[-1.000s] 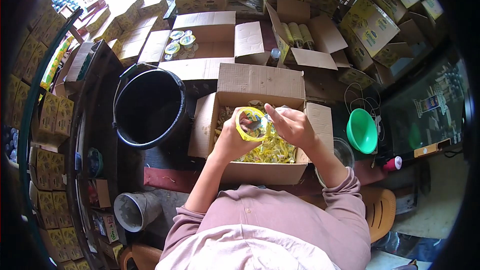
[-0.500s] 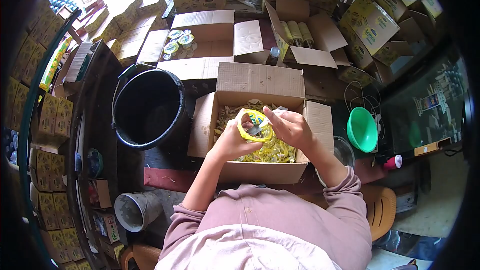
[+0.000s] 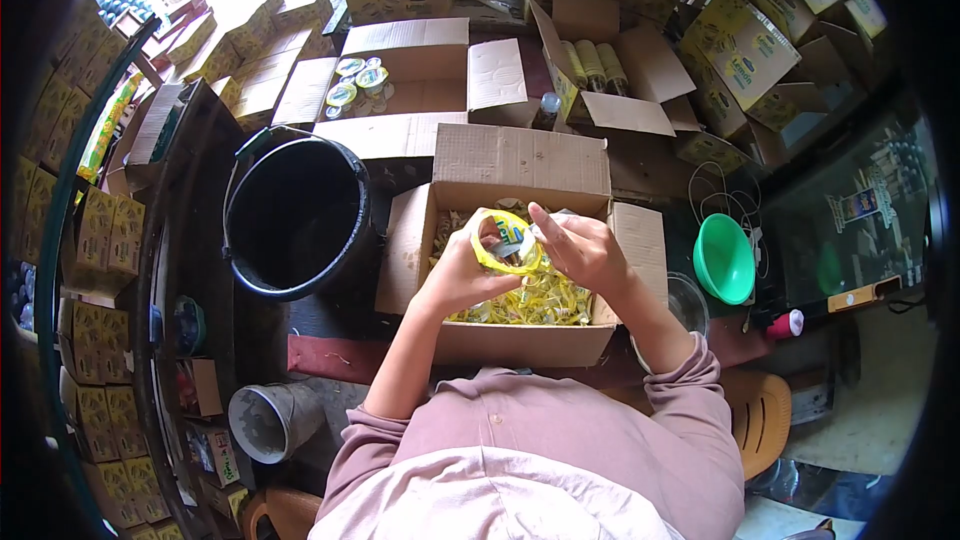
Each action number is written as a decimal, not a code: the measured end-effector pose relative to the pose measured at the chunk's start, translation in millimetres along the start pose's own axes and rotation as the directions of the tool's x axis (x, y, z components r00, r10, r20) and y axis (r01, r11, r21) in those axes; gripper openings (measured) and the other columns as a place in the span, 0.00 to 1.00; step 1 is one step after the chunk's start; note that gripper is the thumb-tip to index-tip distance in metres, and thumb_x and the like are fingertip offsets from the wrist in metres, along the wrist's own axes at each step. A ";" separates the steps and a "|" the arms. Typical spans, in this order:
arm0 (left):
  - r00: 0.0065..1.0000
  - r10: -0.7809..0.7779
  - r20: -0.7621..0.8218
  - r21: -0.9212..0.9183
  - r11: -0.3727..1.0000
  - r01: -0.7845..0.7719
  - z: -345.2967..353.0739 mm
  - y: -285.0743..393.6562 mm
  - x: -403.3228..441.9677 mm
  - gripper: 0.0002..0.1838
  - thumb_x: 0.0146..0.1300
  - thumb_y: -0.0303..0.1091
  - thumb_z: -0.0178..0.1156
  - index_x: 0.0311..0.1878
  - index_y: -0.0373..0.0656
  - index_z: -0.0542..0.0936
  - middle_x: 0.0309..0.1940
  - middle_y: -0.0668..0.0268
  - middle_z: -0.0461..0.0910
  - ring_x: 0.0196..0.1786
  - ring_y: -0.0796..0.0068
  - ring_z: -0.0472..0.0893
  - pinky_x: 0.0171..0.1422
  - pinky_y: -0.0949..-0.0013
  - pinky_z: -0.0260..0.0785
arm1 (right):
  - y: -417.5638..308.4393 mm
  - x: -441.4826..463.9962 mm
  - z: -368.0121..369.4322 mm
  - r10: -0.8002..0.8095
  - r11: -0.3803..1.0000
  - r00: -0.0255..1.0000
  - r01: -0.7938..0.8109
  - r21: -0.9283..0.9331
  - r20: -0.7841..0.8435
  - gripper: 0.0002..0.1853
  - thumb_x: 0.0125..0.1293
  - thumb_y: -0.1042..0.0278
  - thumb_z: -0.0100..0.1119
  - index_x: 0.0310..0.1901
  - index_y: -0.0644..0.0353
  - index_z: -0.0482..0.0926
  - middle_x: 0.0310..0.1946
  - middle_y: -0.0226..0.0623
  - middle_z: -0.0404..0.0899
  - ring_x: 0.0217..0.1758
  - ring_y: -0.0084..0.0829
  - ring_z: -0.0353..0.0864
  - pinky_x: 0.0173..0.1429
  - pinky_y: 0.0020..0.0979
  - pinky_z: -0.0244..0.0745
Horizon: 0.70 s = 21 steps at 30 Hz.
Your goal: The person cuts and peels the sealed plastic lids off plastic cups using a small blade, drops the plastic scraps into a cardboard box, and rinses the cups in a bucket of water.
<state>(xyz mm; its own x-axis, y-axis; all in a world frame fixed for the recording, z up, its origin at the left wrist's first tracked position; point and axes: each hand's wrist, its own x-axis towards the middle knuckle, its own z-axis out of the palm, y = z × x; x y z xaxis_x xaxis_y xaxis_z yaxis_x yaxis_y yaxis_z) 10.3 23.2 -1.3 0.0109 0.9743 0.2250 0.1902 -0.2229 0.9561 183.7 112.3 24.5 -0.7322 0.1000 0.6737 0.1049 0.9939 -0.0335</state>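
My left hand [image 3: 452, 268] is wrapped round a round yellow container [image 3: 487, 258], whose open mouth faces up toward me. Small pieces with green, white and grey on them show inside. At the container's right edge is my right hand [image 3: 582, 252], thumb and fingers drawn together near the rim, one finger pointing up. A whitish bit shows at its fingertips, too small to name. Both hands are above an open cardboard box [image 3: 520, 345] filled with many small yellow wrapped pieces [image 3: 555, 305].
Left of the box stands a black bucket [image 3: 290, 285]. On the right are a green bowl [image 3: 724, 258], a clear bowl [image 3: 688, 302] and a pink spool [image 3: 786, 325]. Behind, one open carton [image 3: 425, 65] contains round lidded tubs, another [image 3: 625, 115] yellow cylinders. A grey bucket [image 3: 270, 425] stands lower left.
The container has tilted and shifted slightly left in my left hand, showing more of its inside. My right hand's fingers have moved a little at the rim.
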 end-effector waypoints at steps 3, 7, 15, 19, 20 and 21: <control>1.000 -0.001 0.013 -0.037 0.999 0.001 -1.6 7.2 0.8 0.25 0.40 0.28 0.67 0.43 0.35 0.69 0.35 0.61 0.74 0.40 0.76 0.74 0.52 0.71 0.67 | 2.3 1.6 3.0 -0.024 0.999 0.998 0.022 -0.033 -0.064 0.32 0.47 0.80 0.56 0.60 0.68 0.65 0.17 0.33 0.70 0.22 0.27 0.76 0.29 0.28 0.76; 0.997 -0.034 0.070 -0.073 0.997 0.039 -2.4 2.7 -1.7 0.24 0.40 0.28 0.66 0.42 0.34 0.69 0.34 0.62 0.74 0.39 0.79 0.73 0.52 0.72 0.67 | 0.6 0.2 4.5 -0.029 0.999 0.999 0.027 -0.039 -0.037 0.33 0.46 0.80 0.56 0.60 0.68 0.65 0.18 0.33 0.71 0.22 0.27 0.76 0.29 0.28 0.76; 0.981 -0.081 0.174 -0.223 0.967 0.120 -4.0 -9.1 -3.8 0.25 0.40 0.30 0.66 0.44 0.35 0.69 0.37 0.64 0.74 0.41 0.79 0.72 0.50 0.73 0.66 | -0.7 -5.0 13.4 -0.056 0.998 0.997 0.056 -0.010 -0.047 0.32 0.46 0.79 0.56 0.59 0.68 0.67 0.20 0.33 0.74 0.24 0.27 0.77 0.31 0.27 0.77; 0.971 -0.105 0.215 -0.260 0.952 0.160 -8.8 -5.7 -6.3 0.29 0.40 0.31 0.67 0.48 0.35 0.69 0.39 0.64 0.74 0.44 0.78 0.72 0.51 0.73 0.66 | -3.6 -4.9 15.2 -0.052 0.999 0.997 0.052 0.006 -0.055 0.31 0.47 0.79 0.55 0.58 0.68 0.67 0.21 0.33 0.75 0.25 0.28 0.78 0.31 0.27 0.77; 0.964 -0.123 0.238 -0.269 0.945 0.187 -10.2 -6.8 -7.2 0.30 0.40 0.31 0.67 0.49 0.35 0.68 0.39 0.64 0.74 0.44 0.78 0.72 0.51 0.73 0.66 | -5.3 -4.7 16.0 -0.049 0.999 0.997 0.050 0.009 -0.059 0.31 0.47 0.79 0.55 0.58 0.68 0.67 0.21 0.33 0.75 0.25 0.28 0.78 0.31 0.27 0.77; 0.956 -0.140 0.260 -0.276 0.937 0.212 -12.4 -9.1 -8.1 0.31 0.40 0.31 0.67 0.50 0.35 0.68 0.40 0.64 0.74 0.45 0.78 0.72 0.51 0.73 0.66 | -6.9 -3.7 17.1 -0.048 0.999 0.997 0.049 0.013 -0.064 0.31 0.47 0.79 0.55 0.58 0.68 0.67 0.21 0.33 0.75 0.25 0.28 0.78 0.31 0.27 0.77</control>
<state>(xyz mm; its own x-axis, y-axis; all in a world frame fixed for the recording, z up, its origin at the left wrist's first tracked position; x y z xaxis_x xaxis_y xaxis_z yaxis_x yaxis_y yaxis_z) -3.6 17.0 -9.5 0.2386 0.9706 0.0327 -0.0903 -0.0114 0.9959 174.2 105.9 9.7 -0.6915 0.0485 0.7207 0.0595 0.9982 -0.0101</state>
